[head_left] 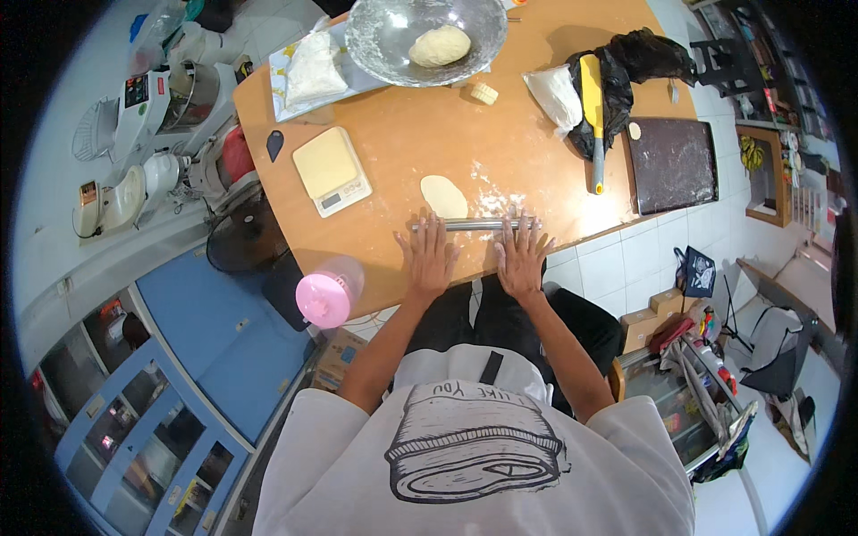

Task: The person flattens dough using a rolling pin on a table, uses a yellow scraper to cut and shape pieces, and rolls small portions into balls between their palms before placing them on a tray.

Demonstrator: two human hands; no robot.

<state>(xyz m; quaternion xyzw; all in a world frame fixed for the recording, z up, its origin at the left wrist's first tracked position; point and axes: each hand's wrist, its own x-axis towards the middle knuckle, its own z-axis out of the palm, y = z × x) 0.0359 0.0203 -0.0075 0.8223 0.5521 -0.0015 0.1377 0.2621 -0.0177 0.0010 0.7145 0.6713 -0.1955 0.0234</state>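
Note:
My left hand [427,258] and my right hand [521,258] lie palm down with fingers stretched and spread, their fingertips over a thin metal rolling pin [465,224]. An oval of flat dough [441,193] lies just beyond the pin, with scattered flour beside it on the wooden table [393,134]. A metal bowl [375,36] at the far edge holds a dough lump [438,45]. A small pale piece [483,94] sits below the bowl. A dark baking tray [672,165] with a small pale round [635,131] is at the right.
A kitchen scale [331,170], a dark scraper [274,146] and a pink lidded container [322,297] stand on the left. A white flour bag [554,98], black plastic bags [651,55] and a yellow spatula [592,94] lie at the right. Another white bag [313,71] is at the back.

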